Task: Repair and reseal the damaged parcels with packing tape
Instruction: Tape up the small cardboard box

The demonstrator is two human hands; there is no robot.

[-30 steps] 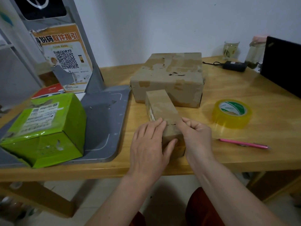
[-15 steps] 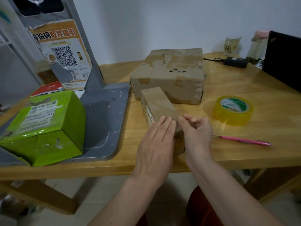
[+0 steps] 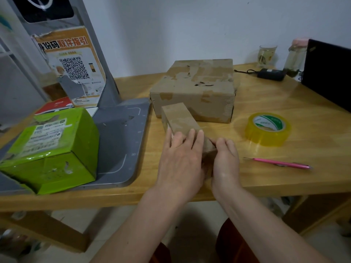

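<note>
Just below the middle of the frame, both hands work on the small brown box (image 3: 182, 122), which lies lengthwise on the wooden table (image 3: 284, 177) with its far end close to, perhaps touching, the big brown box (image 3: 193, 88) behind it. The left hand (image 3: 180, 160) lies flat over the near end, fingers straight and pressing on the top. The right hand (image 3: 226, 160) grips the near right corner, its fingers curled against the side. This looks like smoothing or closing the near end before taping (whether tape is already on that end, I cannot tell).

To do it well, the flat hand should keep the flap down while the other squares the corner, so the seam sits flush before any strip goes on. The roll of tape (image 3: 267, 129) waits to the right of centre, well within reach, with a pink pen (image 3: 281, 164) lying in front of it, lower right.

At left, a green box (image 3: 51, 149) with a shipping label sits on a grey tray-like base (image 3: 121, 141), and a post rising from it carries a poster (image 3: 74, 71) with a QR code, upper left. At the upper right stand a glass (image 3: 266, 55), a jar (image 3: 296, 57), a black power adapter (image 3: 271, 74) and the edge of a dark screen (image 3: 326, 73), all before a plain white wall (image 3: 190, 25).
</note>
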